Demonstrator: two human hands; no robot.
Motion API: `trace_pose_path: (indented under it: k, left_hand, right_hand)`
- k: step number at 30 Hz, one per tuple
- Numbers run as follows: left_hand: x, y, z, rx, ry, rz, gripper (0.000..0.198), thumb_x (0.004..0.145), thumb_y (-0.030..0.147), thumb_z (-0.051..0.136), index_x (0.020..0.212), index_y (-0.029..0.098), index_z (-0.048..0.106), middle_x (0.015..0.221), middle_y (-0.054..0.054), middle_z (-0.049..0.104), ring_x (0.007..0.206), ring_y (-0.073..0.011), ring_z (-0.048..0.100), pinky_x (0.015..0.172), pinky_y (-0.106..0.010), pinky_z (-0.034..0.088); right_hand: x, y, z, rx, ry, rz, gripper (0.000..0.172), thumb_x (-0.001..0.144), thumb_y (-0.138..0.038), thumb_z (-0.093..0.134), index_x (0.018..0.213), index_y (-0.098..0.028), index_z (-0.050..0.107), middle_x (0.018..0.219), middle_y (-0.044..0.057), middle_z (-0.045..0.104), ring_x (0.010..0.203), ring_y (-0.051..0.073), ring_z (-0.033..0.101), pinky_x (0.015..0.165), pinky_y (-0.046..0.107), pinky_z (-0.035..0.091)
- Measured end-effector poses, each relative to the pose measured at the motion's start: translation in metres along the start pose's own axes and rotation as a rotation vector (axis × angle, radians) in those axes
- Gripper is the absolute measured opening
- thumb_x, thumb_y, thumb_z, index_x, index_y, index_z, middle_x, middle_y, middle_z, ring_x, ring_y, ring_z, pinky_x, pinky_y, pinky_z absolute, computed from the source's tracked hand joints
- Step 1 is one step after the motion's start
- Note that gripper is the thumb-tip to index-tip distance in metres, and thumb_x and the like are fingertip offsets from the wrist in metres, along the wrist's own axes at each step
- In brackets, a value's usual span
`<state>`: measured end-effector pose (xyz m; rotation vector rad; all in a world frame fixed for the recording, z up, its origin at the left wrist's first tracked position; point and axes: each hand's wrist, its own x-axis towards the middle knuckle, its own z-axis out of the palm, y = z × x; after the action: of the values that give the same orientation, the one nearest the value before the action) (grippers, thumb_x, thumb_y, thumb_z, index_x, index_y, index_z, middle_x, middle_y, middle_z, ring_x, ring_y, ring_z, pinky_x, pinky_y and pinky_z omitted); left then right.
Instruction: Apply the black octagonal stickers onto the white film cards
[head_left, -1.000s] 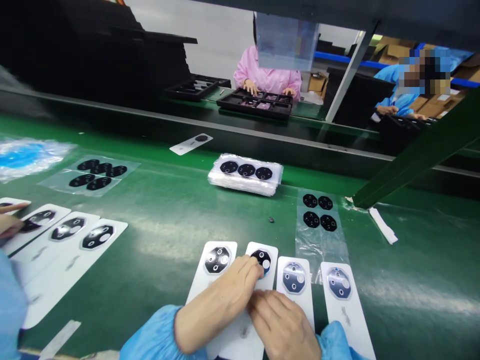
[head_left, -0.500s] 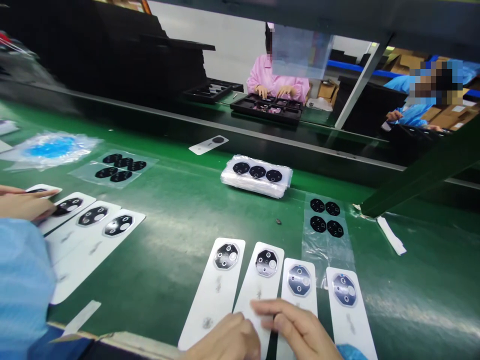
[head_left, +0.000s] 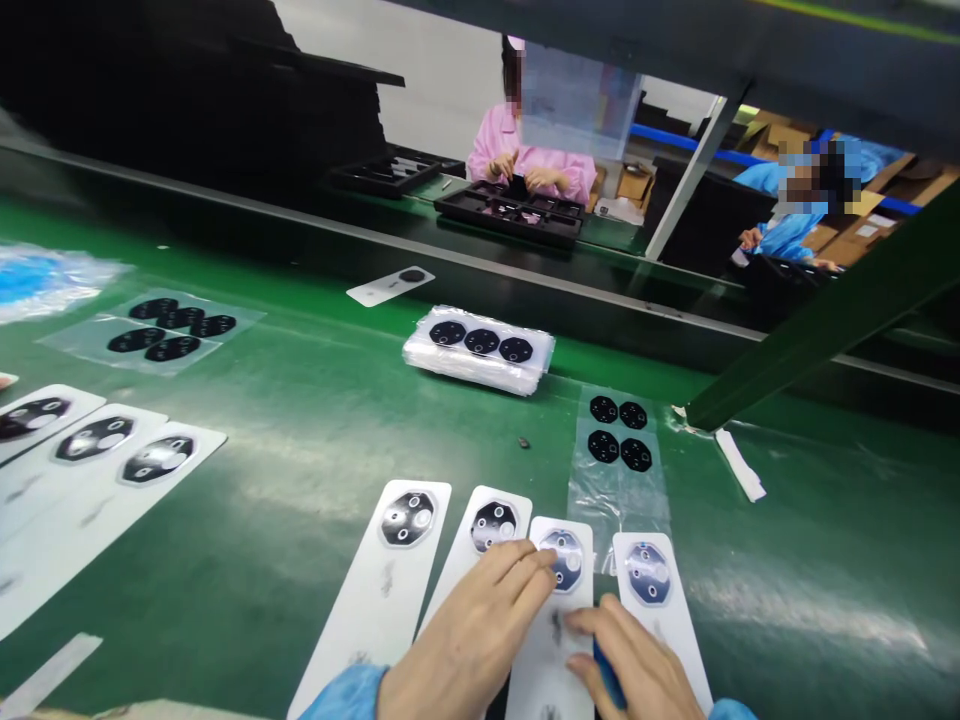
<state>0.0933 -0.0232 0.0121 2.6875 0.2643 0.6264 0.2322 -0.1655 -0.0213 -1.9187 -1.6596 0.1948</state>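
Observation:
Four white phone back covers, each with an octagonal camera plate, lie in a row before me. My left hand (head_left: 480,620) reaches across the second back cover (head_left: 450,580), its fingers stretched out onto the camera plate (head_left: 564,562) of the third back cover (head_left: 544,650). Low over that third cover, my right hand (head_left: 641,655) is curled round a slim blue object (head_left: 609,672), mostly hidden by its fingers. To the right is the fourth back cover (head_left: 667,620), partly under the right hand. The leftmost one of the row (head_left: 375,600) is untouched.
More back covers (head_left: 97,510) lie at left, a co-worker's fingertip at the edge. Black octagonal stickers on clear film (head_left: 172,330), a film stack (head_left: 480,365) and another sheet (head_left: 619,490) lie beyond. A green post (head_left: 810,320) slants at right. Two people work behind the rail.
My left hand has moved up and right onto the third cover's camera plate. My right hand has shifted slightly, showing the blue object. The view has turned, sliding the scene left.

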Motion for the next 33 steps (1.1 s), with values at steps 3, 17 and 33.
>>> trace_pose_path:
  k: [3,17,33]
  left_hand:
    - [0.006,-0.001,0.012,0.151,-0.037,0.06,0.037,0.086,-0.004,0.023,0.107,0.011,0.05,0.107,-0.012,0.065,0.102,-0.0212,0.06,0.092,-0.036,0.05]
    - [0.028,0.021,0.004,0.659,-0.211,0.079,0.039,0.079,-0.003,0.033,0.101,0.01,0.061,0.095,-0.006,0.066,0.093,-0.0204,0.061,0.087,-0.032,0.048]
    - [0.064,-0.026,0.018,-0.068,-0.302,-0.178,0.025,0.078,-0.007,0.042,0.083,0.018,0.045,0.081,0.0,0.054,0.077,-0.0168,0.046,0.068,-0.028,0.041]
  right_hand:
    - [-0.002,0.006,0.011,-0.196,-0.03,-0.148,0.047,0.1,-0.028,0.017,0.086,-0.022,0.062,0.072,0.003,0.057,0.061,0.014,0.06,0.049,0.02,0.046]
    - [0.026,0.003,0.011,-0.269,0.346,-0.503,0.043,0.096,-0.003,0.034,0.069,-0.012,0.066,0.068,0.002,0.067,0.065,0.011,0.056,0.054,0.024,0.039]
    - [0.025,-0.002,0.001,-0.271,0.297,-0.467,0.047,0.097,-0.005,0.027,0.077,-0.012,0.068,0.081,0.002,0.073,0.066,0.013,0.059,0.055,0.025,0.041]
